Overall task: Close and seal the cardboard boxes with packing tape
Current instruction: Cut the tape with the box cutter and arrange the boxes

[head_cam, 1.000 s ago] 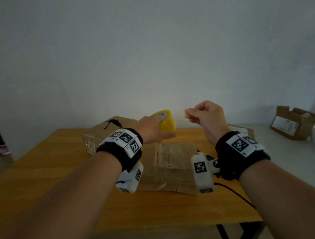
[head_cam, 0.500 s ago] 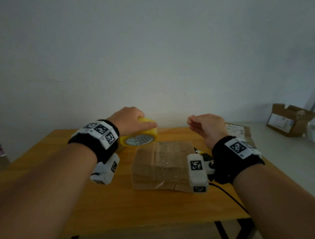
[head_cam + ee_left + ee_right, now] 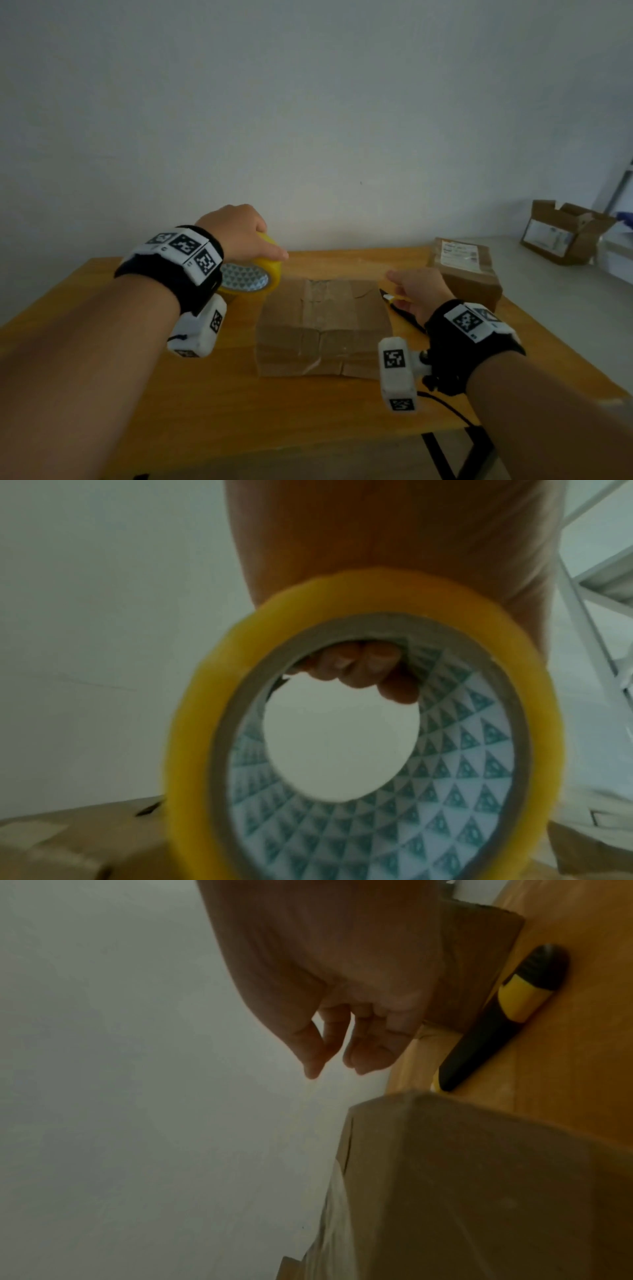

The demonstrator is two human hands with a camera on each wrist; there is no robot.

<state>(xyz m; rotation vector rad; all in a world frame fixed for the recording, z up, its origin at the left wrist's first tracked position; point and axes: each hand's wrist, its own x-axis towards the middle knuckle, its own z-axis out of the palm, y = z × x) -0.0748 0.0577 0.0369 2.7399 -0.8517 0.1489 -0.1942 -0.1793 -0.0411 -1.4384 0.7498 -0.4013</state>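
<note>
My left hand (image 3: 239, 233) grips a yellow packing tape roll (image 3: 253, 277) just left of the far left corner of a flat, closed cardboard box (image 3: 325, 322) in the middle of the table. In the left wrist view its fingertips (image 3: 359, 666) curl inside the core of the roll (image 3: 192, 723). My right hand (image 3: 414, 287) hovers at the box's far right corner, thumb and forefinger (image 3: 315, 1064) pinching the tape's free end. A faint strip of tape (image 3: 342, 265) stretches between the hands above the box's far edge.
A black and yellow utility knife (image 3: 400, 308) lies on the wooden table (image 3: 205, 394) right of the box, under my right hand. A taped box with a label (image 3: 462, 270) sits at the far right corner. Another open box (image 3: 561, 233) stands on a white surface beyond.
Both hands have come down from chest height to the box's far edge and moved apart, drawing the tape out. The roll has shifted left and tilted so that its core faces me.
</note>
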